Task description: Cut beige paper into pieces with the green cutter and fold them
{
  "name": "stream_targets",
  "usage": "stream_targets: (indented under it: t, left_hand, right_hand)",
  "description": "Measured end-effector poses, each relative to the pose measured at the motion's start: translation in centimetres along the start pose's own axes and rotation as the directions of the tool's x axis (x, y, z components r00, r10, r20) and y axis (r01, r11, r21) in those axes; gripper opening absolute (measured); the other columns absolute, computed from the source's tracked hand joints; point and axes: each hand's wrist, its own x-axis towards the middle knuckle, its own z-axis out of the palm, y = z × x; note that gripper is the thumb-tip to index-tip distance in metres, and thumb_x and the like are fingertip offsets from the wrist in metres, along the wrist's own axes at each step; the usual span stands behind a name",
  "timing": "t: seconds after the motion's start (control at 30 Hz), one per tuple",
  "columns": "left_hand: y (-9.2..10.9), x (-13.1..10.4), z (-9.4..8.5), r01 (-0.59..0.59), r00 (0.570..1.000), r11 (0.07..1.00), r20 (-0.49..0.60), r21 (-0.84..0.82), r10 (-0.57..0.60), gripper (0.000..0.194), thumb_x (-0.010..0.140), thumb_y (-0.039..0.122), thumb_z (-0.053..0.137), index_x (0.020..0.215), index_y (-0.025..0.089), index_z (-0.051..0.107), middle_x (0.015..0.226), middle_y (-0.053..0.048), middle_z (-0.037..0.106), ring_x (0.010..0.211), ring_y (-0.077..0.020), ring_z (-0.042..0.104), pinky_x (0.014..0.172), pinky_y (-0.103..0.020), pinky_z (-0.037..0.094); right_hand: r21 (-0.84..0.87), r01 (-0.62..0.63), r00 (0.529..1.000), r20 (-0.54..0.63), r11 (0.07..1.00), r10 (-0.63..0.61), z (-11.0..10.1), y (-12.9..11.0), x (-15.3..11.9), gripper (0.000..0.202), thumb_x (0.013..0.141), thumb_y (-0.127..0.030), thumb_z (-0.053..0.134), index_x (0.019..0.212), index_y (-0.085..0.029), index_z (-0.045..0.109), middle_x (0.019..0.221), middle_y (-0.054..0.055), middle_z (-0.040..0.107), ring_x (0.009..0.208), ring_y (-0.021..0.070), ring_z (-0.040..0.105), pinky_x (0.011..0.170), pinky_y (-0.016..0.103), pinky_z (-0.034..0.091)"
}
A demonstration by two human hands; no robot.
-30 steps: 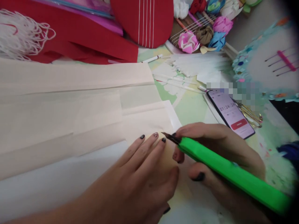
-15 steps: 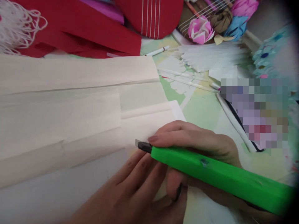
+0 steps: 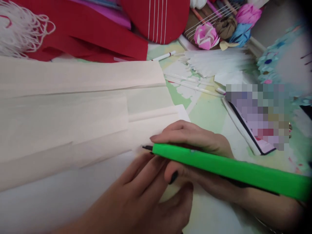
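Note:
A green utility knife [image 3: 214, 164] with a short exposed blade is gripped in my right hand [image 3: 200, 139]. Its tip points left, just above the edge of the layered cream paper strips [image 3: 102, 113]. My left hand [image 3: 143, 188] reaches in from below with fingers stretched out and thumb apart, at the paper's lower right edge. Its fingertips are partly hidden under the knife and my right hand. Beneath the cream strips lies a white sheet [image 3: 97, 182].
Red fabric or paper [image 3: 109, 39] and a bundle of white cord [image 3: 26, 32] lie at the back left. Behind sit a red round piece with white lines [image 3: 158, 19], paper flowers [image 3: 206, 35], white sticks [image 3: 212, 61] and a pen [image 3: 163, 56]. A pixelated item [image 3: 260, 117] is at right.
The knife has tipped to a flatter angle, its back end rising, and my right hand has shifted slightly left and up. My left hand stays near the same spot.

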Motion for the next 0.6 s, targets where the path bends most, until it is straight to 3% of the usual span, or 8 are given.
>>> stream_targets:
  t: [0.13, 0.23, 0.33, 0.4, 0.43, 0.53, 0.57, 0.6]
  left_hand:
    - [0.0, 0.2, -1.0, -0.028, 0.999, 0.999, 0.047, 0.022, 0.027, 0.039, 0.089, 0.043, 0.053, 0.124, 0.026, 0.058, 0.109, -0.009, 0.065, 0.115, -0.0302, 0.056, 0.104, -0.051, 0.041]
    - [0.6, 0.1, -1.9, -0.057, 0.998, 0.997, -0.001, 0.06, 0.057, 0.032, 0.091, 0.033, 0.055, 0.118, 0.017, 0.062, 0.109, -0.009, 0.068, 0.11, -0.0261, 0.06, 0.103, -0.046, 0.044]
    - [1.3, -0.1, -3.0, -0.159, 0.98, 0.985, -0.109, 0.073, 0.166, 0.016, 0.091, 0.02, 0.054, 0.095, 0.015, 0.068, 0.1, -0.007, 0.072, 0.101, -0.022, 0.064, 0.094, -0.038, 0.051]
    - [1.4, 0.1, -4.1, -0.201, 0.963, 0.979, -0.174, 0.039, 0.205, 0.022, 0.091, 0.018, 0.051, 0.076, 0.017, 0.066, 0.084, -0.003, 0.072, 0.083, -0.0176, 0.066, 0.078, -0.031, 0.056]
    - [1.1, 0.2, -4.9, -0.175, 0.962, 0.984, -0.209, 0.009, 0.173, 0.026, 0.092, 0.019, 0.05, 0.069, 0.019, 0.063, 0.073, 0.0, 0.069, 0.072, -0.0144, 0.065, 0.068, -0.027, 0.055]
    - [-0.8, 0.2, -7.6, 0.04, 0.991, 0.997, -0.123, -0.07, -0.048, 0.028, 0.091, 0.022, 0.051, 0.065, 0.016, 0.062, 0.059, 0.005, 0.061, 0.053, -0.006, 0.054, 0.052, -0.017, 0.044]
    - [-1.8, 0.0, -8.6, 0.136, 0.978, 0.983, -0.142, -0.121, -0.153, 0.029, 0.09, 0.023, 0.052, 0.064, 0.013, 0.062, 0.055, 0.007, 0.057, 0.051, -0.003, 0.052, 0.054, -0.014, 0.042]
    - [-3.0, -0.4, -9.4, 0.302, 0.916, 0.929, -0.207, -0.213, -0.345, 0.038, 0.092, 0.023, 0.041, 0.064, 0.009, 0.062, 0.054, 0.007, 0.054, 0.054, -0.0016, 0.053, 0.06, -0.015, 0.043]
  right_hand:
    - [-0.014, -0.029, 0.998, -0.055, 0.999, 0.028, 0.2, 0.1, 0.1, 0.024, 0.081, -0.033, 0.072, 0.103, -0.027, 0.073, 0.102, 0.002, 0.072, 0.097, 0.0209, 0.067, 0.086, 0.031, 0.055]
    - [0.052, -0.059, 0.99, -0.126, 0.997, 0.065, 0.5, 0.5, 0.0, 0.019, 0.085, -0.035, 0.067, 0.102, -0.026, 0.071, 0.099, 0.001, 0.072, 0.093, 0.0171, 0.068, 0.083, 0.029, 0.054]
    - [0.102, -0.048, 0.987, -0.145, 0.994, 0.063, 0.8, 0.8, 0.0, 0.019, 0.083, -0.034, 0.069, 0.099, -0.024, 0.07, 0.097, 0.002, 0.072, 0.089, 0.0152, 0.067, 0.083, 0.028, 0.053]
    - [0.165, -0.061, 0.985, -0.15, 0.984, 0.086, 1.0, 1.0, -0.1, 0.021, 0.082, -0.035, 0.07, 0.099, -0.023, 0.069, 0.095, 0.001, 0.071, 0.084, 0.0142, 0.067, 0.08, 0.027, 0.054]
    - [0.188, -0.066, 0.984, -0.153, 0.98, 0.095, 1.0, 1.0, -0.1, 0.021, 0.082, -0.036, 0.07, 0.098, -0.023, 0.069, 0.095, 0.001, 0.07, 0.082, 0.0138, 0.067, 0.079, 0.027, 0.054]
    - [0.185, -0.057, 0.986, -0.143, 0.981, 0.085, 1.2, 1.2, -0.1, 0.02, 0.082, -0.036, 0.069, 0.098, -0.023, 0.068, 0.099, 0.002, 0.069, 0.083, 0.0131, 0.066, 0.08, 0.027, 0.054]
    - [0.176, -0.046, 0.988, -0.138, 0.983, 0.071, 1.2, 1.3, -0.1, 0.02, 0.083, -0.036, 0.068, 0.098, -0.023, 0.068, 0.101, 0.002, 0.068, 0.084, 0.0131, 0.066, 0.081, 0.027, 0.054]
    - [0.168, -0.034, 0.989, -0.133, 0.985, 0.056, 1.3, 1.4, -0.1, 0.02, 0.083, -0.036, 0.067, 0.098, -0.023, 0.068, 0.102, 0.002, 0.067, 0.085, 0.0132, 0.065, 0.082, 0.028, 0.054]
